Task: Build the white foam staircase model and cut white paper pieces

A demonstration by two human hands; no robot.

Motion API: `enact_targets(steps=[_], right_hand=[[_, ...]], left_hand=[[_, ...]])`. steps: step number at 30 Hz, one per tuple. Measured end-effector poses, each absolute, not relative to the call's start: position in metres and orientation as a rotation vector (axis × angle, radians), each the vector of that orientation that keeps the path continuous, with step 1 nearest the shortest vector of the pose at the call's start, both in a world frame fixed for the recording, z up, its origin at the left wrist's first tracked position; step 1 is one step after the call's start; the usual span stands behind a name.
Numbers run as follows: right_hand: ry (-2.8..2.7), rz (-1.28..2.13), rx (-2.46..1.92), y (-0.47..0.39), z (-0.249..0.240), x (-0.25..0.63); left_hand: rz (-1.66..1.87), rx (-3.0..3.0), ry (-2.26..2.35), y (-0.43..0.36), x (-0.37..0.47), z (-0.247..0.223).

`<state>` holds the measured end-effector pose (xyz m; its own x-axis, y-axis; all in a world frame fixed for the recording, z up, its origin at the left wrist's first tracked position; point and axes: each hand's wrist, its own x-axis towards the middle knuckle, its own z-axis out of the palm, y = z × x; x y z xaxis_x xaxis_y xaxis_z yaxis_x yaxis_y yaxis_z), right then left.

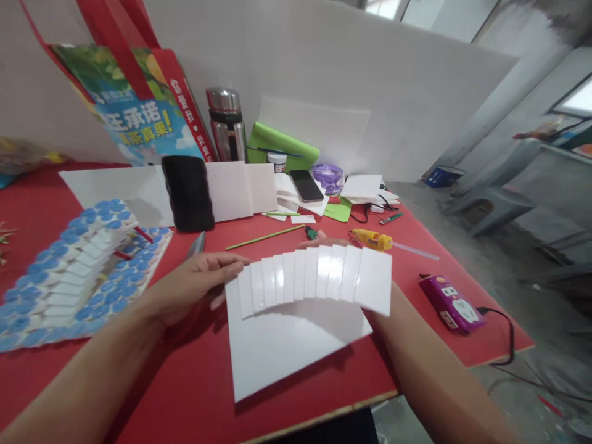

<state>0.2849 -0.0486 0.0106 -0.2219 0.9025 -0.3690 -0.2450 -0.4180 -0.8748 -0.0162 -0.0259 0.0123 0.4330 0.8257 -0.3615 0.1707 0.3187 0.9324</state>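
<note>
Many shiny white cards [300, 274] make a curved row

The cards overlap like a fan over the red counter [180, 388], in front of the person. A bigger white sheet [296, 348] is under them, and the right end of the row sticks out past it. The left hand [210, 272] is at the left end. Its thumb and fingers are bent close together and pinch the edge there. The right hand [322, 241] is mostly hidden behind the row. Only a bit of its fingers peeks over the top, so I cannot tell how far open they are or how they grip.

On the left is a model [60, 250] with blue round bits and small white steps. Farther back, a black phone [187, 194] stands up. On the right are a yellow glue gun [370, 239] and a purple power socket [453, 303].
</note>
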Motion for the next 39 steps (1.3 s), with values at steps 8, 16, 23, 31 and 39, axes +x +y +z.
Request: enact_targets(steps=[8, 16, 23, 31, 39], right_hand=[[-0.756, 1.712, -0.949, -0.033, 0.002, 0.289], [-0.913, 1.529, -1.013, -0.045, -0.009, 0.264], [-1.001, 1.579, -1.076, -0.045, -0.014, 0.272], [-1.135, 1.566, -1.133, -0.047, -0.014, 0.273], [-1.143, 1.485, -1.154, -0.046, -0.016, 0.272]], left_hand=[[0.892, 0.991, 1.082, -0.027, -0.020, 0.018], [0.740, 0.940, 0.971, -0.044, 0.004, 0.002], [0.896, 0.848, 0.889, -0.035, -0.001, 0.006], [1.024, 0.643, 0.943, -0.033, -0.008, 0.008], [0.972, 0.756, 0.911, -0.029, -0.015, 0.002]])
